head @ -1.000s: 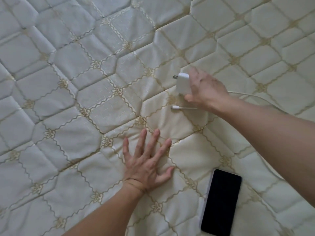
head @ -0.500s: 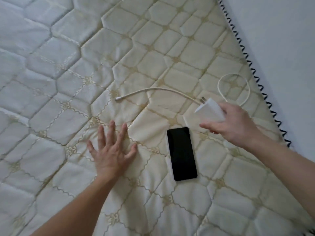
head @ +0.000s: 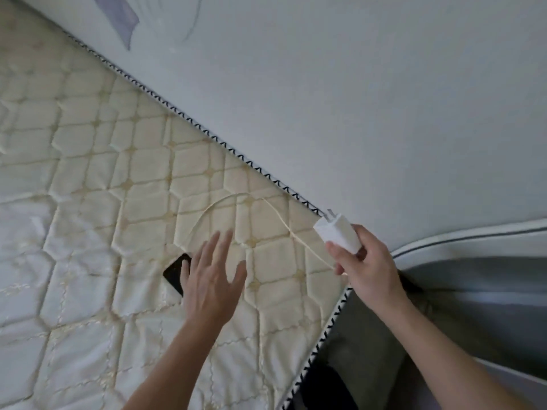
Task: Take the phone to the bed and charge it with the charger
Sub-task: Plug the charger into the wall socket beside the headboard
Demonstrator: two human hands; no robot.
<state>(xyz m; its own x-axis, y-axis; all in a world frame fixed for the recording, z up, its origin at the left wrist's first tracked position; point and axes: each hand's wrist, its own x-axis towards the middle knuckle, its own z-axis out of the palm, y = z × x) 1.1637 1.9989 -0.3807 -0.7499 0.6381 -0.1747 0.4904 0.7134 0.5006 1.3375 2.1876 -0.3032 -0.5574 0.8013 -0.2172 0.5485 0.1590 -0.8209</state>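
Observation:
My right hand (head: 365, 267) holds the white charger plug (head: 337, 232) in the air near the mattress corner, its two prongs pointing up and left toward the wall. The charger's white cable (head: 225, 202) runs from the plug in a loop across the quilted cream mattress (head: 88, 202). A black phone (head: 176, 272) lies screen up on the mattress, partly hidden under my left hand (head: 213, 279). That hand hovers over it with fingers spread and nothing in it. The cable's free end is hidden behind my left hand.
A plain grey-white wall (head: 355, 99) runs along the mattress's far edge, which has black-and-white stitched piping (head: 207, 133). At the right, past the mattress corner, is a dark gap (head: 370, 350) and a grey padded bed-frame edge (head: 473, 255).
The view has swung right toward the wall and the mattress corner. My right hand has carried the plug off the mattress toward the wall. My left hand has lifted and now covers part of the phone.

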